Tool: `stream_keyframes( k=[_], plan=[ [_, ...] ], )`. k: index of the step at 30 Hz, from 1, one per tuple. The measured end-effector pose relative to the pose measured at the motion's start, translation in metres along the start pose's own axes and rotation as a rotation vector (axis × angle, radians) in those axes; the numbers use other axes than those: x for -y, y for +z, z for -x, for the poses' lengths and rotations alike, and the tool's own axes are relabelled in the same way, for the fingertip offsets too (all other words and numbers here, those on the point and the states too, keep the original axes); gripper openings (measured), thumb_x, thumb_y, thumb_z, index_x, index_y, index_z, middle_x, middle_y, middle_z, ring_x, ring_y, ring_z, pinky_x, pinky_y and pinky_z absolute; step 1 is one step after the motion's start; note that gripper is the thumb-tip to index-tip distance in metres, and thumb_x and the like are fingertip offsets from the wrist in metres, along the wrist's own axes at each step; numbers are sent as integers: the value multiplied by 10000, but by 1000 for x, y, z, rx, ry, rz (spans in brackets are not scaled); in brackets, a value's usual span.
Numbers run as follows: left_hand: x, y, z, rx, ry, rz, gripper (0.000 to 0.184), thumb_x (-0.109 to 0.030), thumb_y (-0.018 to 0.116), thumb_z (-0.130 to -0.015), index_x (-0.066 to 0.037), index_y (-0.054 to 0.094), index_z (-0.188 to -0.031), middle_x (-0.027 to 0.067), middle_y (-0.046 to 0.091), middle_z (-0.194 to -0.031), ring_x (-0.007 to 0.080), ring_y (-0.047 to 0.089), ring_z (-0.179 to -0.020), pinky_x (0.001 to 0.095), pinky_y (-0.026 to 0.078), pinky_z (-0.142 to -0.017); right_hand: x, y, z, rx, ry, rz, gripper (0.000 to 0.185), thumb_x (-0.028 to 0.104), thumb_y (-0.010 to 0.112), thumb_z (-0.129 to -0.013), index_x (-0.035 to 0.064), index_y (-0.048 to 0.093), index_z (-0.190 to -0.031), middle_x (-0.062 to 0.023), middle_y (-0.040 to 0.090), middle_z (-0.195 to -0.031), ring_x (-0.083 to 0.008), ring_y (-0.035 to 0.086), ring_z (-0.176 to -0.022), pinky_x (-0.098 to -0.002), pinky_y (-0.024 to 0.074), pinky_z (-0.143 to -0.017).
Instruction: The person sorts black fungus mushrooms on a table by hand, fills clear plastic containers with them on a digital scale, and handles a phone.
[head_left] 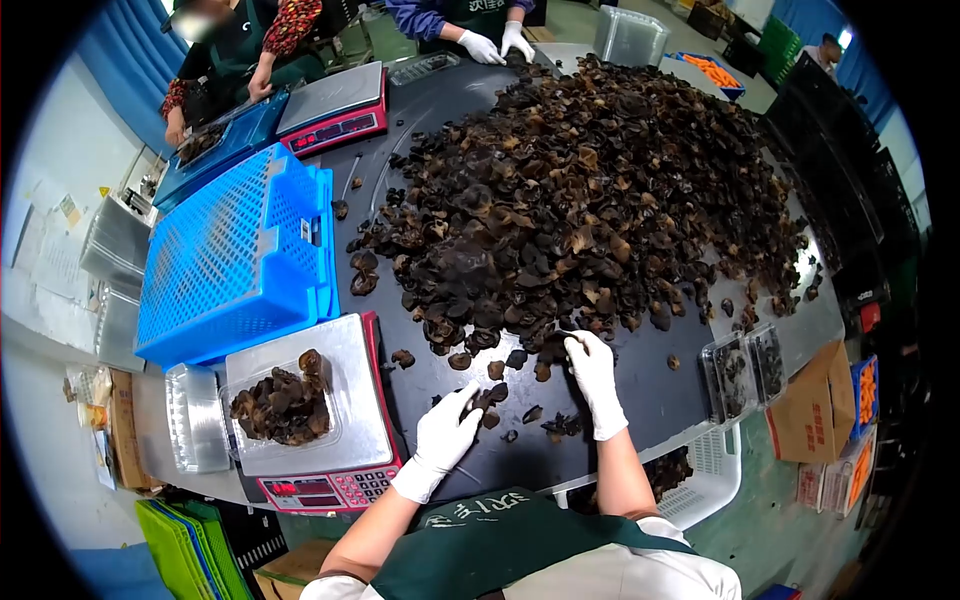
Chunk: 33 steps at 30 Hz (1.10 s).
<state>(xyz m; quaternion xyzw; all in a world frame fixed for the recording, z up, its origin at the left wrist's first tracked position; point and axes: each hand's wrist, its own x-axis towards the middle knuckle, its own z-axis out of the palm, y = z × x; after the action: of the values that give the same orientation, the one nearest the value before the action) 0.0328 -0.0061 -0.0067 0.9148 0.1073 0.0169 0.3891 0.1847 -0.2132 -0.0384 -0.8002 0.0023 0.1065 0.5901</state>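
Note:
A large heap of dark brown wood ear mushrooms [590, 200] covers much of the dark tabletop. At the near edge of the heap, my white-gloved right hand [596, 382] has its fingers closed on a dark wood ear mushroom [552, 348]. My left hand [446, 436], gloved too, is left of it and lower, fingers pinched at small wood ear pieces [486, 398]. Loose bits [562, 425] lie between the hands. To the left, a clear plastic tray filled with wood ears [284, 402] rests on a red-framed scale [365, 400].
A blue crate [235, 255] stands left, behind the scale, near stacked clear trays [196, 418]. Filled clear boxes [744, 372] sit at the right edge. A white basket [715, 475] is below the table. Two co-workers [480, 25] [240, 50] stand across, beside another scale [335, 105].

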Motion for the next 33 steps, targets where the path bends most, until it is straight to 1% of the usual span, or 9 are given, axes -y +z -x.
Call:
stream_keyframes(
  k=[3, 6, 7, 8, 10, 11, 14, 21, 33],
  plan=[
    [-3, -3, 0, -211, 150, 145, 390, -45, 595, -815, -24, 580, -1204, 115, 639, -1036, 202, 628, -817, 302, 507, -782, 10, 0, 8, 180, 199, -460, 170, 167, 556, -920, 10, 616, -890, 9, 548, -638, -67, 460, -472, -206, 362, -451],
    [10, 1, 4, -58, 120, 273, 373, 4, 556, -847, 7, 562, -1220, 108, 634, -1078, 149, 611, -829, 282, 510, -765, 25, 3, 28, 411, 209, -708, 202, 174, 544, -935, -14, 584, -997, -57, 603, -800, -101, 525, -606, -227, 416, -535],
    [-2, -4, 6, 153, -309, 748, 349, -11, 535, -883, -1, 563, -1231, 67, 639, -1083, 95, 591, -826, 246, 505, -727, 26, 5, 35, 481, 203, -766, 220, 184, 544, -940, -16, 572, -1027, -91, 612, -912, -127, 545, -713, -252, 448, -614],
    [-8, -4, 6, 206, -376, 865, 345, -62, 526, -920, -11, 544, -1261, 37, 640, -1081, 66, 568, -786, 217, 495, -685, 22, 6, 39, 567, 156, -840, 186, 151, 540, -933, -4, 568, -1033, -97, 613, -951, -140, 557, -770, -269, 463, -655],
    [-25, -13, 6, 322, -401, 909, 382, -100, 534, -933, -28, 502, -1307, 27, 645, -1078, 68, 555, -720, 197, 480, -650, 20, 12, 47, 617, 179, -759, 147, 82, 541, -896, 7, 580, -1016, -89, 614, -991, -146, 573, -825, -274, 471, -729],
    [-29, -19, 6, 400, -445, 939, 434, -127, 554, -933, -46, 457, -1349, 12, 638, -1075, 69, 557, -732, 189, 465, -632, 23, 14, 51, 558, -63, -409, 147, -3, 544, -834, 5, 598, -970, -59, 607, -992, -147, 575, -888, -272, 460, -817],
    [-39, -24, 11, 394, -401, 1043, 468, -126, 614, -895, -37, 467, -1330, 20, 617, -1074, 69, 553, -762, 205, 462, -656, 31, 21, 61, 700, -233, -384, 180, -75, 538, -795, -3, 619, -939, -51, 596, -987, -166, 560, -992, -283, 429, -904],
    [-32, -18, 17, 248, -255, 1051, 509, -55, 695, -809, -24, 506, -1281, 52, 601, -1160, 121, 553, -1042, 275, 437, -924, 64, 18, 77, 645, -58, -432, 290, -43, 555, -826, -17, 597, -1112, -86, 603, -1097, -173, 557, -1059, -298, 421, -959],
    [-36, -36, 28, 78, -4, 565, 431, -105, 678, -801, -31, 573, -1212, 106, 617, -1071, 172, 591, -968, 296, 461, -877, 52, 27, 78, 573, -20, -292, 355, -36, 545, -818, -16, 558, -1172, -91, 585, -1159, -168, 540, -1093, -294, 412, -963]
  ],
)
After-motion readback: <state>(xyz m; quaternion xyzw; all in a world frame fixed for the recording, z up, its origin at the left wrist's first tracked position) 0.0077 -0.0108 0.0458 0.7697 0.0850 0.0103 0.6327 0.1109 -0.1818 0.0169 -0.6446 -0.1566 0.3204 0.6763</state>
